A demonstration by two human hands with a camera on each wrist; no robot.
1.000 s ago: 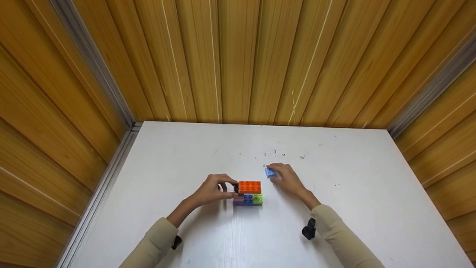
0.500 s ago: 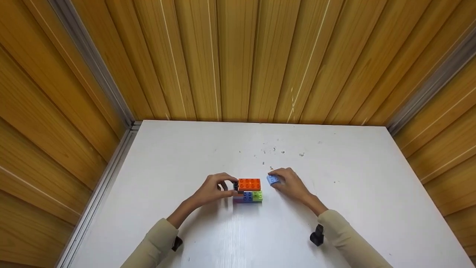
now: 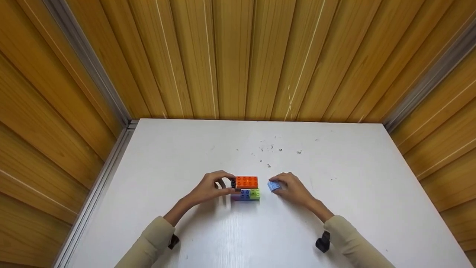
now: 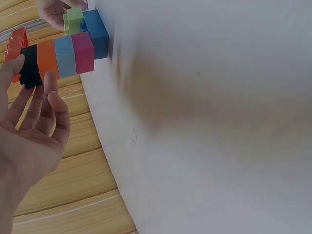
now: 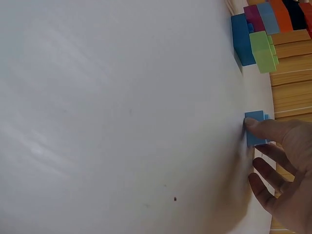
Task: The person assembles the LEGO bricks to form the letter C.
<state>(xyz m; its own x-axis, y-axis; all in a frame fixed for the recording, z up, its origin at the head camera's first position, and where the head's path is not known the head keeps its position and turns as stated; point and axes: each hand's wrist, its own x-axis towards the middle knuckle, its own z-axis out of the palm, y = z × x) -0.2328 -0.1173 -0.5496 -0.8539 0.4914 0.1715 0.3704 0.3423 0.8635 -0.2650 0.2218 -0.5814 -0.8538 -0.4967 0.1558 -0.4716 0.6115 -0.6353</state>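
Observation:
A stack of toy building bricks stands on the white table, with a wide blue brick at its base. On that base sit a lime green brick and a column of pink, light blue, orange and black bricks. An orange-red brick with several studs tops the column and overhangs to the right. My left hand pinches the black brick between thumb and fingers. To the right of the stack, my right hand grips a separate light blue brick at the table surface, studs up.
The white table has small dark marks toward its far side. Wood-patterned panels rise behind it and on both sides. A metal rail runs along the left edge. Dark devices hang at both sleeve cuffs.
My right hand has drawn the separate light blue brick toward me over the table, level with the stack. My left hand keeps its hold on the black brick. The head view has shifted slightly.

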